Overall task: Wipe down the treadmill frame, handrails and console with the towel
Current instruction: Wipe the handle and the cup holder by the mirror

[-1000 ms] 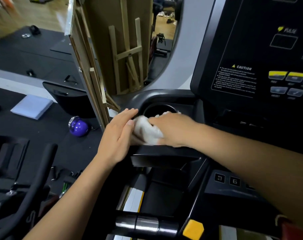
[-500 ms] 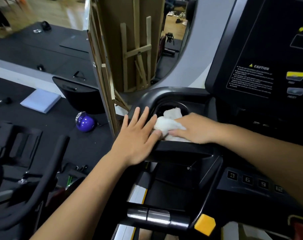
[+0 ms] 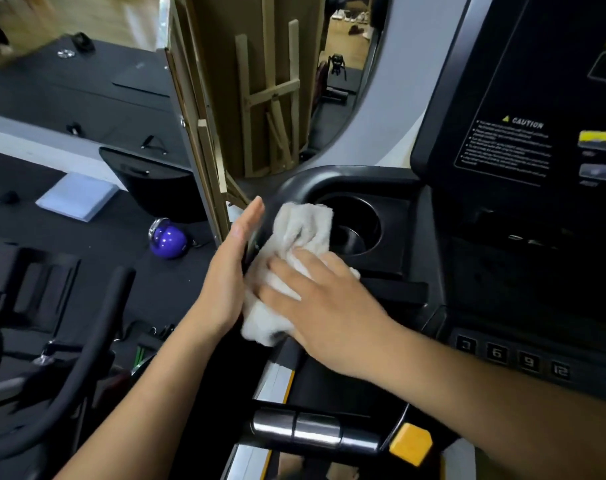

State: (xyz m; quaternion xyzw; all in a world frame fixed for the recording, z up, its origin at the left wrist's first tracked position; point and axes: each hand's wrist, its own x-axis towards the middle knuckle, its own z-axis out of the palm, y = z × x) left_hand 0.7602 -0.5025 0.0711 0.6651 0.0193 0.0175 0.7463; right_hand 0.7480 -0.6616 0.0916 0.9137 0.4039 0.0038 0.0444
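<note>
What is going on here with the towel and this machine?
A person is wiping a treadmill. The right hand presses a white towel onto the black rim of the console tray, beside the cup holder. The left hand lies flat, fingers straight, against the outer side of that rim.

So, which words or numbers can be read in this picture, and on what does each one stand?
"CAUTION": heads the warning label on the console.
"6", "9", "12": on the number keys lower right; the first key, perhaps "3", is unclear.
Unreadable: the label's small print and the captions under the yellow button.
</note>
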